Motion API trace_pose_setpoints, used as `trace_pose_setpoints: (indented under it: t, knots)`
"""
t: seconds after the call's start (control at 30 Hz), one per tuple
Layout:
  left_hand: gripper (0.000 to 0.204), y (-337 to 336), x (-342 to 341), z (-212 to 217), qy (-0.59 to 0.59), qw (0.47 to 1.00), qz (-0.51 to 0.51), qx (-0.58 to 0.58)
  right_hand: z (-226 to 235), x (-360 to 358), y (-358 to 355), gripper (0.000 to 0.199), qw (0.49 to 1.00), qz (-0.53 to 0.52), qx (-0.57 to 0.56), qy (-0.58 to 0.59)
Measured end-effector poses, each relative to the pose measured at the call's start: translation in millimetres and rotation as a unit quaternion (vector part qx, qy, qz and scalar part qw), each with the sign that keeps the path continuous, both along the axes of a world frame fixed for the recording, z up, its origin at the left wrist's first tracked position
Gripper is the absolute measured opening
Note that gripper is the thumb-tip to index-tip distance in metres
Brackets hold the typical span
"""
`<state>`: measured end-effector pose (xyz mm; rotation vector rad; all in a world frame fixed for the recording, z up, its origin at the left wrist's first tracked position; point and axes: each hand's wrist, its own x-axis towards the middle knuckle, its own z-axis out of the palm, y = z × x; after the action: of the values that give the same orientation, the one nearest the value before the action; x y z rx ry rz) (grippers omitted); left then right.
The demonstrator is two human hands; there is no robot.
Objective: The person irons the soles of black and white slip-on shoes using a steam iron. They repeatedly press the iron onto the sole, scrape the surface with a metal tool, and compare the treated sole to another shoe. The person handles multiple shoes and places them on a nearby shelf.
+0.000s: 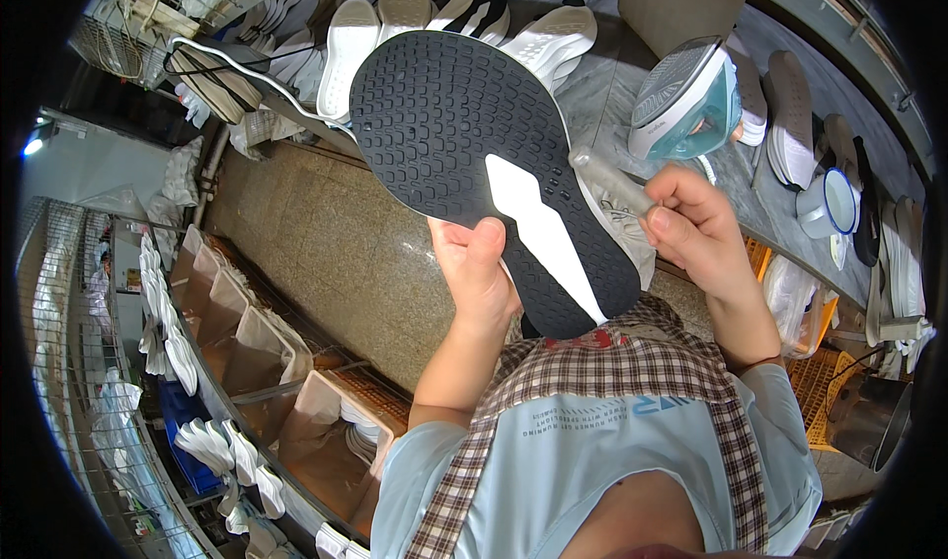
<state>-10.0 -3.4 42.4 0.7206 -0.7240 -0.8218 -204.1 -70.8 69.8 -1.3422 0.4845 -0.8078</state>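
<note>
My left hand (pixel 476 271) grips a shoe (pixel 449 119) by its edge, thumb on the underside. Its black textured outsole, with a white angular patch in the middle, faces up toward me. Part of a pale upper with what look like laces shows beyond the sole's right edge. Between the thumb and fingers of my right hand (pixel 699 231) is a greyish, translucent stick-like piece (pixel 612 184). The tip of that piece lies at the sole's right edge; whether it presses on it I cannot tell. Most of the upper is hidden beneath the sole.
A teal and white iron (pixel 688 105) stands on the grey marbled bench (pixel 617 90) to the right, near a white enamel mug (pixel 828 205). Several shoes and soles line the bench. Lined crates (pixel 326 431) and a wire rack (pixel 74 312) are at left.
</note>
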Motion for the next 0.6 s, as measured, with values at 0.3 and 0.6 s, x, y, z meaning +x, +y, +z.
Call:
trace_pose_setpoints:
  t: [0.3, 0.6]
  knots:
    - [0.064, 3.5, -4.6, 1.6, 0.023, 0.999, 0.042, -0.007, 13.6, 5.8, 0.8, 0.017, 0.911, -0.089, -0.363, 0.177]
    - [0.061, 4.0, -7.7, -2.7, 0.067, 0.997, -0.035, -0.024, 10.0, 2.2, 0.3, 0.031, 0.946, -0.056, -0.214, 0.235]
